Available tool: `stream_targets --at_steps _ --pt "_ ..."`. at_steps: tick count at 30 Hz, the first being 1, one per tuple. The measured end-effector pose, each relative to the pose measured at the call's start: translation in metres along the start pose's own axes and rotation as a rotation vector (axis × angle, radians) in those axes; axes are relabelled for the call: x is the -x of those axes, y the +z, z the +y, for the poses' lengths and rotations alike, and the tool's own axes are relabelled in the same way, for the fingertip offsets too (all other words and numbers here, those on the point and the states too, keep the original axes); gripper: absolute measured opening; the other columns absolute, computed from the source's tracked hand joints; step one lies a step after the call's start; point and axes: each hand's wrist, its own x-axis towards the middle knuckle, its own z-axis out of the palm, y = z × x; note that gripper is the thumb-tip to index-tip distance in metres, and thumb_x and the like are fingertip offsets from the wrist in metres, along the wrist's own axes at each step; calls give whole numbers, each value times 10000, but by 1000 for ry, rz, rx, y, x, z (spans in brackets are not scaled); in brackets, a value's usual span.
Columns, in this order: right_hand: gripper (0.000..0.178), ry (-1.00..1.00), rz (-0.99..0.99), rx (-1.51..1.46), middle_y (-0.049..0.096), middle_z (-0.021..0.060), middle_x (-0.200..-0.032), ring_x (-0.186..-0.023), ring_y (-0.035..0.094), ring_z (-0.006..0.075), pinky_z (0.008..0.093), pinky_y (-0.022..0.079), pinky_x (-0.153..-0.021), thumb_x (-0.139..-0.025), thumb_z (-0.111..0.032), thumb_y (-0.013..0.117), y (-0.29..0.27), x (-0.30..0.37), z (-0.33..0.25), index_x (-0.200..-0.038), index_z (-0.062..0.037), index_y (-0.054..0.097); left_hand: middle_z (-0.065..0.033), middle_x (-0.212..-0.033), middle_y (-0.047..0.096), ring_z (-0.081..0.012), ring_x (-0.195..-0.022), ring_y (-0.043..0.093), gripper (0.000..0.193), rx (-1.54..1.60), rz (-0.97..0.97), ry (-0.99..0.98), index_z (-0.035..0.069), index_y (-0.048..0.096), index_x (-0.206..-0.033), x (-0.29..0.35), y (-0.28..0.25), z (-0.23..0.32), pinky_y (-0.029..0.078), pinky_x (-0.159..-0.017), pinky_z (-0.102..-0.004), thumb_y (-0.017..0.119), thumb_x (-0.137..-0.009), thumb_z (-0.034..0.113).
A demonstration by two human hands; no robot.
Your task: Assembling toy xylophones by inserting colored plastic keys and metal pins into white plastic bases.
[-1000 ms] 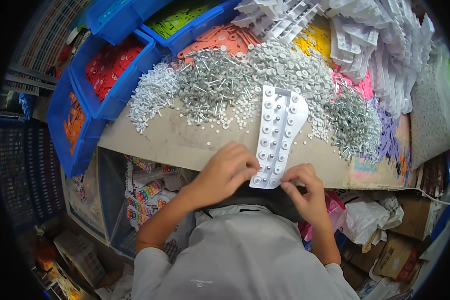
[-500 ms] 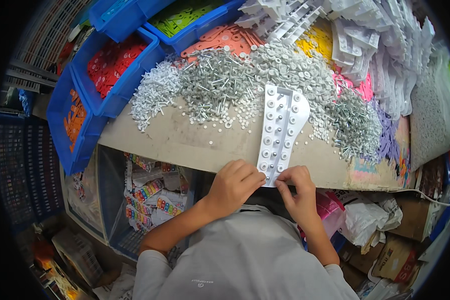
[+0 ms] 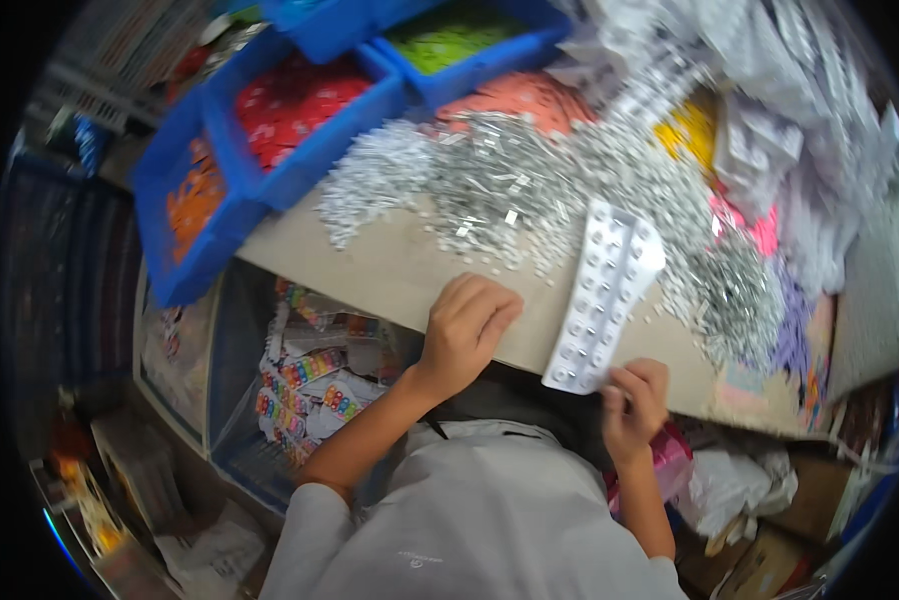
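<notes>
A long white plastic tray with a wider, rounded far end lies slantwise at the table's front edge, its near end reaching past the edge. Rows of small round white pieces and shiny metal pins sit in it. My left hand hovers left of the tray, apart from it, with fingers curled together; anything between them is hidden. Close by the tray's near right corner is my right hand, its fingers bent and closed. Blur hides whether it touches the tray or pinches something small.
Heaps of metal pins, white plastic pins and round white pieces cover the table's middle. Blue bins with coloured flat parts stand at the left. White plastic strips pile up at the right. Below the table sits a crate of colourful packages.
The whole view has shifted and tilted, with motion blur. My left hand has come away from the tray's near end towards the left. The right hand stays near the tray's corner.
</notes>
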Motion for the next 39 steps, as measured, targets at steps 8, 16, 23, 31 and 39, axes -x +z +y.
stream_targets --at_steps 8,16,23,31,39 --pt "109 -234 -77 -30 607 148 -882 -852 576 303 390 467 -775 -865 49 645 33 -118 -74 -969 22 660 -102 -1114 615 -303 -1139 570 182 -536 81 176 58 673 -1016 8 3 -24 442 -1009 -447 652 -841 103" --pt "132 -617 -394 -209 703 183 -928 -892 646 375 436 504 -792 -851 -73 701 228 -280 -147 -963 -4 713 -102 -1094 597 -310 -1087 566 139 -362 118 125 59 658 -995 19 1 -36 461 -957 -434 675 -865 106" --pt "407 -263 -753 323 727 209 -1083 -945 717 387 461 566 -823 -766 -319 801 345 -321 -168 -1053 -38 733 -61 -929 655 -244 -913 625 210 -556 410 175 44 728 -1025 29 -70 -24 470 -838 -425 732 -817 16" --pt "390 -263 -722 299 729 239 -998 -948 718 395 510 560 -835 -793 -299 772 366 -330 -143 -1061 -24 704 -136 -910 715 -267 -846 691 194 -622 638 -217 55 686 -1122 -23 -278 -68 526 -773 -411 579 -994 154" --pt "84 -122 -341 -603 673 99 -752 -717 662 120 279 513 -641 -1005 -85 583 321 -306 -152 -1010 -2 569 -156 -970 688 -275 -743 689 204 -657 -46 -579 22 642 -1084 -47 -375 -194 552 -591 -388 640 -880 16"
